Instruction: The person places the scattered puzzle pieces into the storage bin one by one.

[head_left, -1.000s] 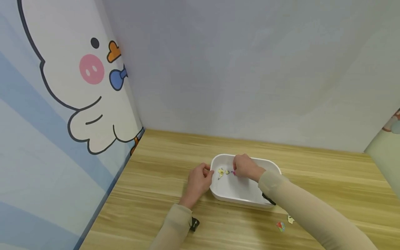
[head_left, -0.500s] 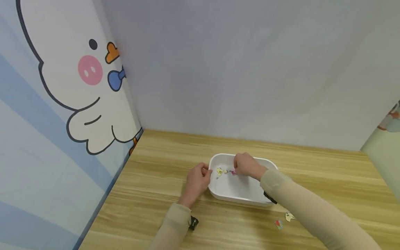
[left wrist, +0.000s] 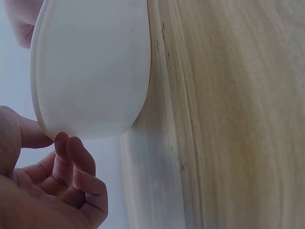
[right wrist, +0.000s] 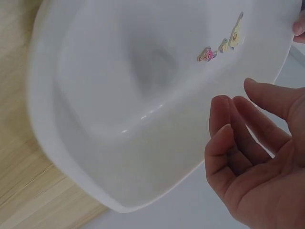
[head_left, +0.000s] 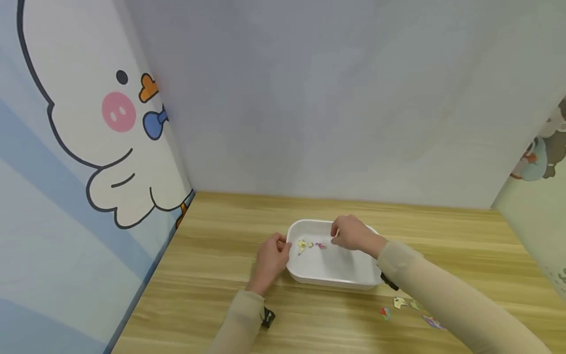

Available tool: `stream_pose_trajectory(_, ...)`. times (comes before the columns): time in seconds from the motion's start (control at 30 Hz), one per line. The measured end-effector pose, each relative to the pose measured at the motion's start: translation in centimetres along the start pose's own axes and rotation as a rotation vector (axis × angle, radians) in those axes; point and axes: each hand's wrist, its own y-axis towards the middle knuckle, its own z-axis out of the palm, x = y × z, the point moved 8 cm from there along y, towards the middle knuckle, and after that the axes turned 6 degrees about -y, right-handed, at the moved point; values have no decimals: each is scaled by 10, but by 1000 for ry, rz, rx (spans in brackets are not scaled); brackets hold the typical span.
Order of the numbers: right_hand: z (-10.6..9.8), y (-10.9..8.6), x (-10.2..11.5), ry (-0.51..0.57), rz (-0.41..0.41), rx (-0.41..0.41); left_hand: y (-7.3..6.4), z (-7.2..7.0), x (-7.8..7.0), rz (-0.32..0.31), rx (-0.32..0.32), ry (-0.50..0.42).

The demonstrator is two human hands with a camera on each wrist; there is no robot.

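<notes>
Cutouts (head_left: 399, 302) near tray (head_left: 327, 268); sleeve (head_left: 451, 292) alongside

I count my two hands, one left hand (head_left: 271, 260) and one right hand (head_left: 353, 235), and one white tray (head_left: 327, 281) on one worktop (head_left: 221, 231). Along the tray's left end I see three cut-outs: two yellow pieces (head_left: 302, 245) and one pink piece (head_left: 321, 246). Off the tray's near right corner, four more show on the worktop: one cream piece (head_left: 399, 302), one yellow-green piece (head_left: 414, 305), one red-and-blue piece (head_left: 385, 313) and one purple piece (head_left: 432, 322); my sleeve (head_left: 460, 300) may hide others.
</notes>
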Motion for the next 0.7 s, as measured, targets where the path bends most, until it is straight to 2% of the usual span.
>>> stream_pose_trajectory(0.2,-4,-14,-10,0,-60,-19,0,4,-1,-13,-10,9)
stream_pose_trajectory(0.3,-7,-16,-7,5,-78,-35,0,-2,4,-24,-7,22)
stream_pose_trajectory(0.43,-16,-28,-15,36,-87,-58,2,4,3,-21,2,40)
stream_pose_trajectory(0.7,-20,-39,-28,50,-84,-94,3,4,7,-26,-6,38)
